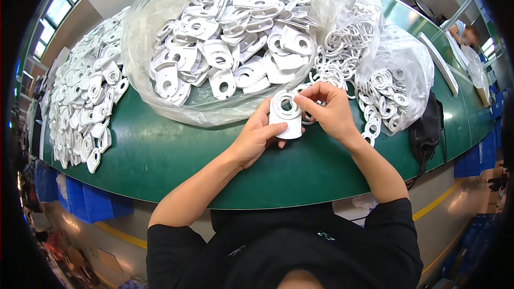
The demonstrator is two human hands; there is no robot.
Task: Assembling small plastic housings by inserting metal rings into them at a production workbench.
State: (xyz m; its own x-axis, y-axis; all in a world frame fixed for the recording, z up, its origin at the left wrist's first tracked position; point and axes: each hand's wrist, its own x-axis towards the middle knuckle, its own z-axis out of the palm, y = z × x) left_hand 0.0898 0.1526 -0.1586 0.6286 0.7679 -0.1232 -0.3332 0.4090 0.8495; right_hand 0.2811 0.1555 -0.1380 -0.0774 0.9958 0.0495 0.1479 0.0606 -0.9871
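Above the near part of the green table, my left hand (256, 135) grips a white plastic plate (285, 128) by its lower end, thumb across its front. The plate is flat, with a rounded top and a round hole. Around that hole lies a white ring (287, 104), apparently set against the plate's face. My right hand (327, 108) pinches at the ring's right edge with thumb and forefinger; its other fingers are curled. Beyond my hands, a clear plastic bag (214, 118) holds a heap of similar white plates (218, 53).
More white plates (80, 96) are piled at the left of the table (160, 166). Loose white rings (340, 48) and a clear bag of rings (393, 77) lie to the right. A black bag (426, 131) sits by the right edge. Blue bins (88, 200) stand below the left edge.
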